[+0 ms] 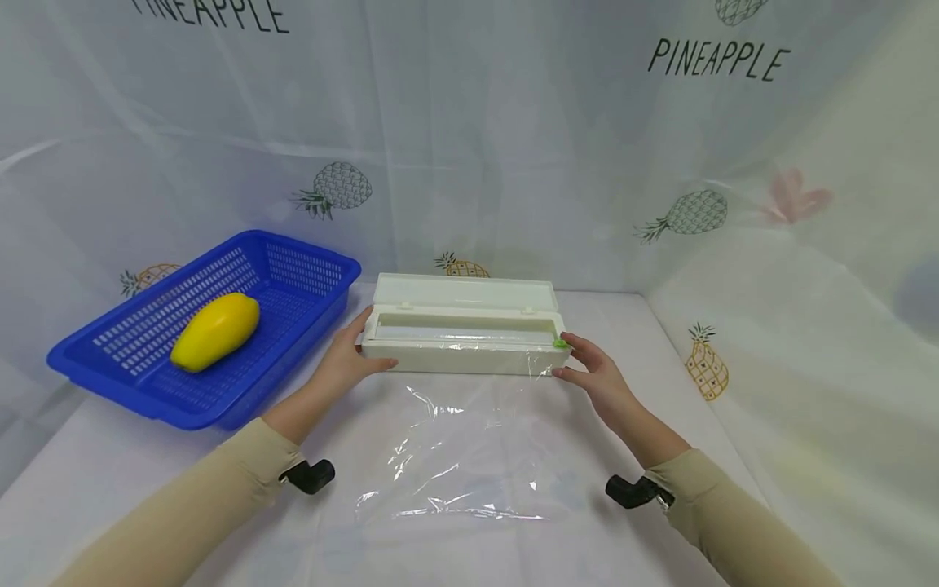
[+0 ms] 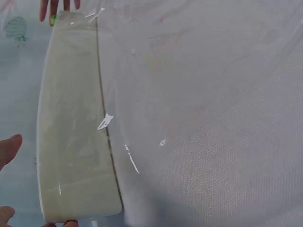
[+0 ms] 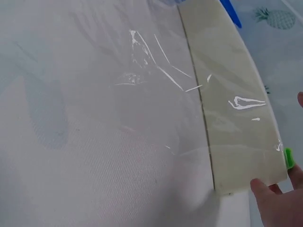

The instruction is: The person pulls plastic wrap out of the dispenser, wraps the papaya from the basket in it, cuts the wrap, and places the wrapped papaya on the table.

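Observation:
A white cling film dispenser [image 1: 462,360] lies lengthwise across the table, its lid [image 1: 465,293] tipped back. Clear cling film [image 1: 440,469] runs from it over the front face and spreads on the cloth toward me. My left hand [image 1: 343,355] holds the dispenser's left end, thumb at the front and fingers at the end. At the other end my right hand [image 1: 607,387] holds the corner, its thumb [image 3: 260,189] low on the front. The right forefinger touches or nearly touches a small green slider [image 3: 289,158] on the cutting edge. The film roll inside is mostly hidden.
To the left stands a blue plastic basket [image 1: 293,306] with a yellow papaya-like fruit [image 1: 215,332] in it. A pineapple-print curtain [image 1: 499,163] hangs behind the table, and another side of it closes off the right.

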The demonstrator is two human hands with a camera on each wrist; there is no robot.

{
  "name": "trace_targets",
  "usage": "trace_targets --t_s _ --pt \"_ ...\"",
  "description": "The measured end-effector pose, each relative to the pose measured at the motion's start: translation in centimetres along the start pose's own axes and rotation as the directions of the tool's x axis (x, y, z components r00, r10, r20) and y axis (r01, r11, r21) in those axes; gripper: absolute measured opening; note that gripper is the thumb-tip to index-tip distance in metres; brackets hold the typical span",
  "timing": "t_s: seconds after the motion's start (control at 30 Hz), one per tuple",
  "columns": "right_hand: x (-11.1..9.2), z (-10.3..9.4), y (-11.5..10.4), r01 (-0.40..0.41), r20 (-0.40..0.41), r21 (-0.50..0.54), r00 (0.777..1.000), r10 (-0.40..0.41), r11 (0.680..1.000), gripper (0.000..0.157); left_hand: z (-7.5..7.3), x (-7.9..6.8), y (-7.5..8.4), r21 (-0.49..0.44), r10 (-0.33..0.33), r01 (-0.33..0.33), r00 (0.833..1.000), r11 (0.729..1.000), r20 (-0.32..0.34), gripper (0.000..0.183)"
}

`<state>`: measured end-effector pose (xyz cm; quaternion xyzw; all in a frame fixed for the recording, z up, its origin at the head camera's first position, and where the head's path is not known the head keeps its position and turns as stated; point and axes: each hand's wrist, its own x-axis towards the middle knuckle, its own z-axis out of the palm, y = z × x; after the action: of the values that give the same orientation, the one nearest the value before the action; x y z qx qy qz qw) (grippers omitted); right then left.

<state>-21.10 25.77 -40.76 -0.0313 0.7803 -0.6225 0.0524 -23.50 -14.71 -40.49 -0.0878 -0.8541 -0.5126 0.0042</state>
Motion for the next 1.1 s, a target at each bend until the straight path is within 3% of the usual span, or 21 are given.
trace_targets --t_s 0.2,0.43,0.63,1.0,1.1 --pt "1.5 0.4 0.5 0.035 -0.022 0.04 0.999 -0.034 0.999 0.071 0.0 0.8 -0.1 -0.008 -0.07 0.07 0.998 0.997 -0.003 0.091" --pt "4.1 0.9 0.6 0.067 -0.054 0.032 0.996 -0.065 0.997 0.071 0.2 2.7 -0.2 0.016 -0.07 0.071 0.995 0.997 -0.072 0.088" --pt "6.1 1.2 0.9 0.087 -0.071 0.047 0.994 -0.083 0.995 0.072 0.1 4.0 -0.2 0.056 -0.107 0.112 0.991 0.992 -0.082 0.093" --pt "8.4 1.8 0.7 0.047 -0.091 0.048 0.995 -0.042 0.998 0.078 -0.6 6.4 -1.5 0.097 -0.097 0.108 0.99 0.989 -0.106 0.092" --pt "9.0 2.0 0.6 0.039 -0.101 0.044 0.994 -0.034 0.998 0.078 -0.6 6.9 -1.8 0.095 -0.122 0.133 0.986 0.987 -0.117 0.092"
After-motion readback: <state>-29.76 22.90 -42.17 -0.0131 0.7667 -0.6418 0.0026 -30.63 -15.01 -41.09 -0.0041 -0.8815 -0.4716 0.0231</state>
